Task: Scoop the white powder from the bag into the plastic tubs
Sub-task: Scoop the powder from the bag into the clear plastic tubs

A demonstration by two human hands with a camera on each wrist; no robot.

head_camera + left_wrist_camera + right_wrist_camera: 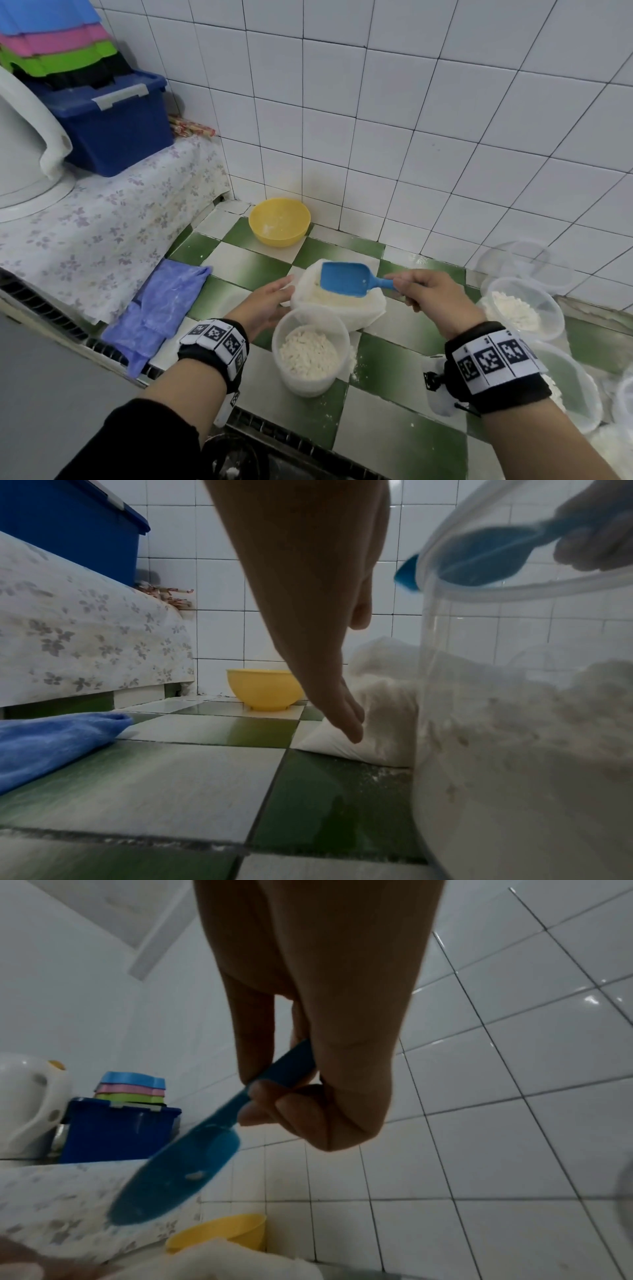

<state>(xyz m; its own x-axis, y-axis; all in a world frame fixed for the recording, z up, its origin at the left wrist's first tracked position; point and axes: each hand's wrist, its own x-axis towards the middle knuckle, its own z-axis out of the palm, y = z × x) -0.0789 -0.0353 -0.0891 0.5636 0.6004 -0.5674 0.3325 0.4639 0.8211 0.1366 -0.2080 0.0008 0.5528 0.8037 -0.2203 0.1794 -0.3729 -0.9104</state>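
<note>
A white bag of powder (pixel 363 308) sits open on the green-and-white tiled floor. My right hand (pixel 424 291) grips the handle of a blue scoop (pixel 346 279), whose empty bowl hovers over the bag's mouth; the scoop (pixel 178 1172) is blurred in the right wrist view. My left hand (pixel 270 301) rests with straight fingers against the bag's left side (pixel 377 712), its fingertips (pixel 352 729) touching it. A clear plastic tub (pixel 310 349), partly filled with powder, stands just in front of the bag. The same tub (pixel 514 723) fills the right of the left wrist view.
A yellow bowl (pixel 279 221) stands by the tiled wall behind the bag. A blue cloth (pixel 161 305) lies at left. More clear tubs (pixel 524 308), some with powder, crowd the right. A raised ledge with a flowered cover carries a blue crate (pixel 109 126).
</note>
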